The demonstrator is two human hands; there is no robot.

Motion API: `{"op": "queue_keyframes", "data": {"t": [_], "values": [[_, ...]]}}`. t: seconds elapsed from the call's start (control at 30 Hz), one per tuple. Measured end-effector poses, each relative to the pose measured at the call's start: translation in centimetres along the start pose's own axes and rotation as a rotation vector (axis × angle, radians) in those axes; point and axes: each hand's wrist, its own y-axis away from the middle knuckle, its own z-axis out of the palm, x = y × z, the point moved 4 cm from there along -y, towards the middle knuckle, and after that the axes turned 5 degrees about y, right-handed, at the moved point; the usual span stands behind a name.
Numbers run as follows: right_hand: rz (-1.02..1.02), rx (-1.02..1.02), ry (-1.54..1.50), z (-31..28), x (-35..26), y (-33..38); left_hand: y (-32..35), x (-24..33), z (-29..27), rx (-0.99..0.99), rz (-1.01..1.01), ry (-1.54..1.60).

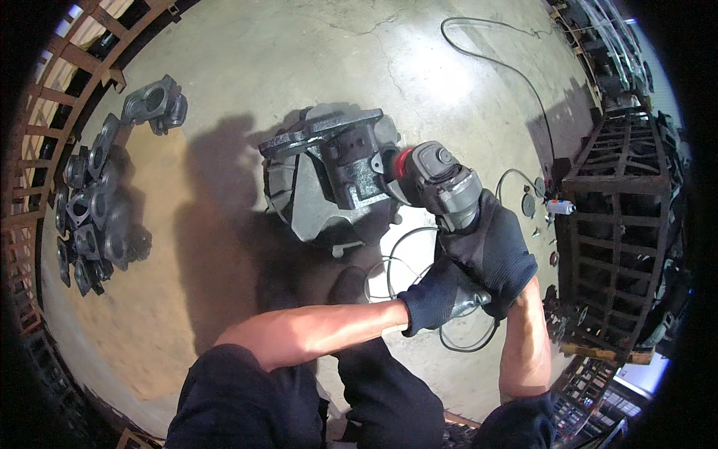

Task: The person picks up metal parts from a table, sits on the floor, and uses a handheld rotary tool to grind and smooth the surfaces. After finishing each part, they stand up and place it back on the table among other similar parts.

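Observation:
An angle grinder [450, 191] with a dark grey head and a red ring by its disc is held in both my gloved hands. My right hand [499, 251] is closed round its body, just behind the head. Lower down, my left hand [441, 295] is closed round the rear of the grinder; its fingers are partly hidden. The disc is against or very near the right side of a dark metal casting [351, 153]; I cannot tell whether they touch. This casting, with a flat flange on top, rests on a bulky grey metal piece [305, 202].
Several similar castings [90, 206] lie on a brown sheet [153, 299] at left. A black metal rack [613, 239] stands at right. A cable [516, 67] crosses the concrete floor, and loops of cord hang below my hands. A small spray can [561, 207] sits beside the rack.

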Motion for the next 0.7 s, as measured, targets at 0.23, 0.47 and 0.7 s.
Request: {"op": "queue_keyframes", "data": {"t": [0.23,0.47,0.7], "values": [[-0.054,0.02,0.026,-1.0,-1.3,-1.1,-0.9,-0.4,-0.7,-0.012,-0.012,0.131],[0.133,0.128,-0.12,0.9,3.4,2.7,0.7,-2.2,1.5,-0.203,-0.017,-0.083],[0.372,0.138,-0.645,5.3,7.3,6.5,3.3,-3.0,0.2,-0.174,-0.381,-0.209]]}}
